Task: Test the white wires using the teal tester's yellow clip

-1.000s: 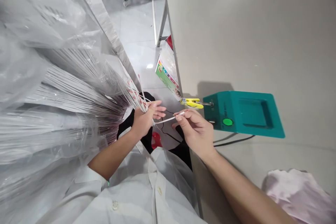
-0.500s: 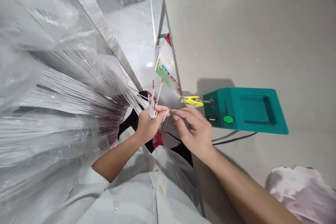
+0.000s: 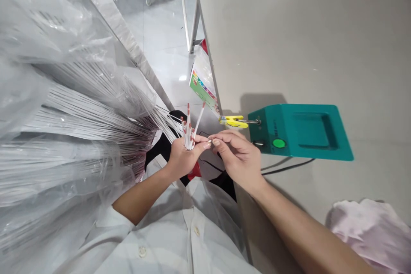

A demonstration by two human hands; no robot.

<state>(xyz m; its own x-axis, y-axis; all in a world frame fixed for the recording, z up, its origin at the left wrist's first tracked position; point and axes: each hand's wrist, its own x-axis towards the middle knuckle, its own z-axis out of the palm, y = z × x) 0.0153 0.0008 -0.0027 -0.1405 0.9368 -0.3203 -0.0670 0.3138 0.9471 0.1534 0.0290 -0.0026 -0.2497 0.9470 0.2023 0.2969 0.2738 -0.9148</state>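
My left hand (image 3: 184, 158) is closed round a bunch of thin white wires (image 3: 189, 130) with reddish-brown ends, which stick up above the fingers. Against its thumb and fingertips, my right hand (image 3: 239, 154) pinches with thumb and forefinger; whatever small piece sits between the two hands' fingertips is too small and covered to make out. Just beyond the right hand, a yellow clip (image 3: 233, 121) grips the metal post of a teal device (image 3: 305, 132). That device stands on the table and has a green button (image 3: 279, 143).
Many long white wires (image 3: 86, 111) under clear plastic sheeting (image 3: 41, 21) fill the left side. The grey table (image 3: 305, 38) has its edge beside my right hand. A printed box (image 3: 203, 85) stands by that edge. A black cable (image 3: 289, 168) and a pinkish cloth (image 3: 362, 231) lie on the table.
My right fingertips have come closer to the left ones, and the thin dark piece that showed between them is now covered. The wire bunch has shifted slightly right and down.
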